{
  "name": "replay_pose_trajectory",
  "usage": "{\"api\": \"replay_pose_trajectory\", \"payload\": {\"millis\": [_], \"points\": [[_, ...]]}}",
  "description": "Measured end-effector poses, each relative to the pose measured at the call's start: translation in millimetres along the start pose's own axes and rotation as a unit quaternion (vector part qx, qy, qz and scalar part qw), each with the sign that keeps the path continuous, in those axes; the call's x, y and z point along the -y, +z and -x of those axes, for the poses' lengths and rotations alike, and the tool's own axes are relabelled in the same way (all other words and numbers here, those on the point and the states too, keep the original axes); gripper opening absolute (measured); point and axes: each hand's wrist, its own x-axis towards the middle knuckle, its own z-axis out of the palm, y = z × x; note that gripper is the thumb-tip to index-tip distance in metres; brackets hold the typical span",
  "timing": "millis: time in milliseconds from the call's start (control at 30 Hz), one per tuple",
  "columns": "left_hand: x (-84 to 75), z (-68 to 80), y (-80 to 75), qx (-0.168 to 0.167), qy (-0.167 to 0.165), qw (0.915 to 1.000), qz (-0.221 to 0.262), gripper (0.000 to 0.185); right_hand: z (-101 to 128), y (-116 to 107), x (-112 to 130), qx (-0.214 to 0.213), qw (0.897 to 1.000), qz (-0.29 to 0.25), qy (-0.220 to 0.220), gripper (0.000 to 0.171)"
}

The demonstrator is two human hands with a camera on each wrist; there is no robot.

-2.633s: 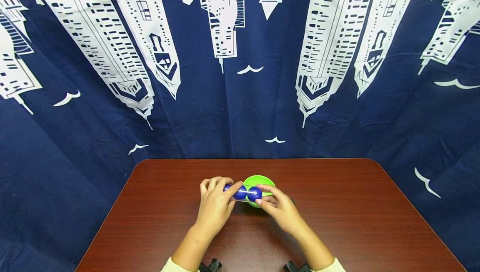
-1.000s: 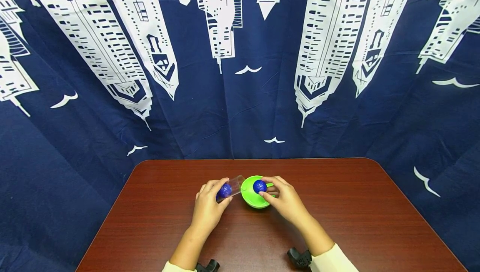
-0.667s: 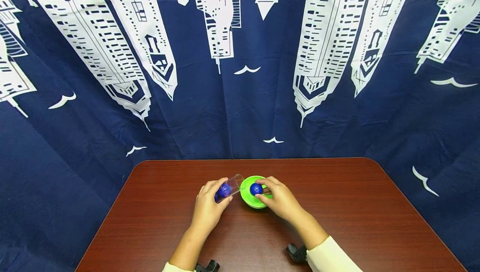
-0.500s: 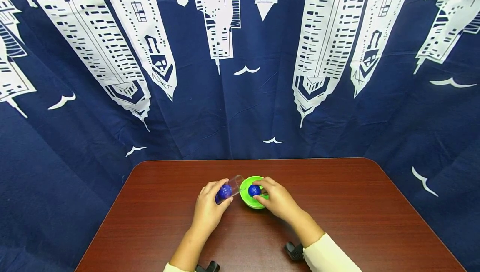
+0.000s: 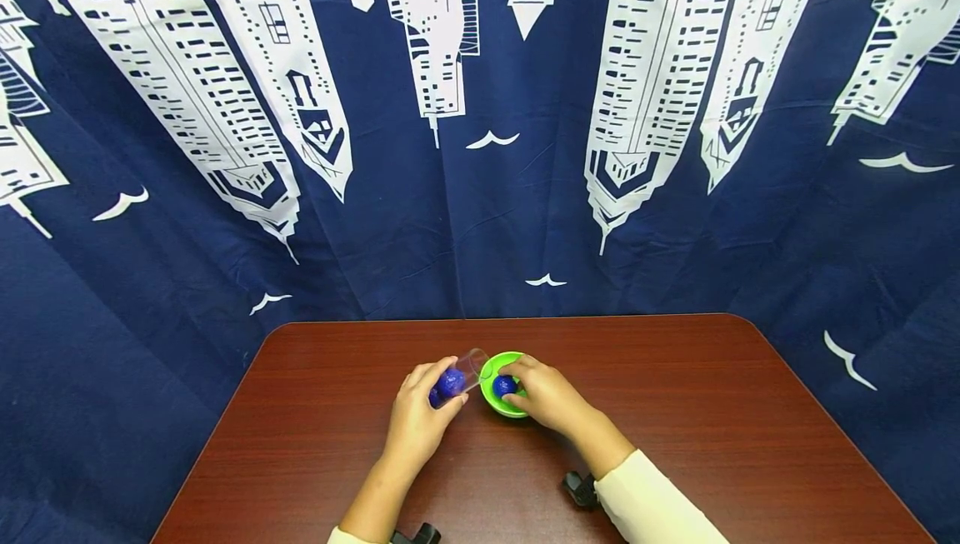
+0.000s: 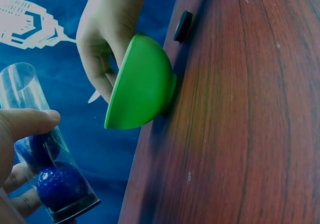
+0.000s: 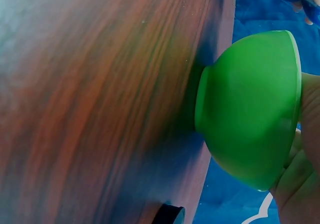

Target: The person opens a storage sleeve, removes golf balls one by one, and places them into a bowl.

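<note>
Brown desk (image 5: 315,411), left hand (image 5: 418,415) gripping a clear tube (image 5: 474,367) holding two blue balls (image 5: 451,382), right hand (image 5: 550,394) pinching another blue ball (image 5: 504,386) inside a green bowl (image 6: 142,84)

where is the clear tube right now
In the head view, the clear tube is in the left hand, just left of the green bowl, with two blue balls inside.
</note>
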Motion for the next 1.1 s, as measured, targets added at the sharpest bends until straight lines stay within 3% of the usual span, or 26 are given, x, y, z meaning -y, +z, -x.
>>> {"api": "replay_pose_trajectory", "payload": {"millis": [233, 600, 867, 1100], "points": [[-0.7, 2.0, 0.8, -0.007, 0.016, 0.9998, 0.007, 0.056, -3.8, -0.8, 1.3, 0.011, 1.0, -0.004, -0.008, 0.035], [-0.6, 3.5, 2.0, 0.008, 0.002, 0.9997, 0.024, 0.056, -5.2, -2.2, 1.3, 0.024, 1.0, 0.003, -0.001, 0.038], [0.1, 3.0, 1.6, 0.0, -0.002, 0.9997, 0.025, 0.056, 0.5, -3.0, 1.2, -0.004, 1.0, -0.003, 0.005, 0.042], [-0.1, 1.7, -0.4, -0.018, 0.019, 0.9997, 0.001, 0.057, 7.9, -8.8, 2.5, -0.049, 0.998, -0.022, 0.016, 0.041]]}}
